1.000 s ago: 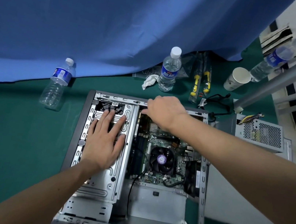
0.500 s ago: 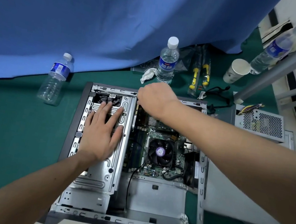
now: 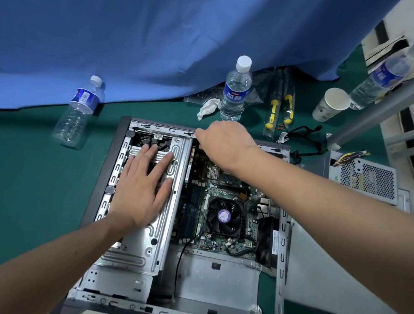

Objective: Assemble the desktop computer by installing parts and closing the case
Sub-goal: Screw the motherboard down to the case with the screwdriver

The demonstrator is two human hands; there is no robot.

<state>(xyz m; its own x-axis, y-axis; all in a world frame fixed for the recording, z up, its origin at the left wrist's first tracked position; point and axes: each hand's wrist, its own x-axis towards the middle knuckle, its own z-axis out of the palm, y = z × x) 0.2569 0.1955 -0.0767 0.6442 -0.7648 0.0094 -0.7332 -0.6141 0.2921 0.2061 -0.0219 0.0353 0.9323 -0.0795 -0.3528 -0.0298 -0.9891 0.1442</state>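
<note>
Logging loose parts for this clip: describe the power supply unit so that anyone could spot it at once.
Start at the open computer case lying on the green table. Beyond its far right corner sits a silver metal box, the power supply unit. Its perforated honeycomb grille and its bundle of yellow and coloured wires set it apart from the plain grey panel beside it.

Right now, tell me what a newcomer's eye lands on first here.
The open computer case lies flat at center on the green table, its black CPU fan exposed. The left hand rests flat on the metal drive cage; the right hand reaches over the case's far edge. A blue curtain hangs behind.
</note>
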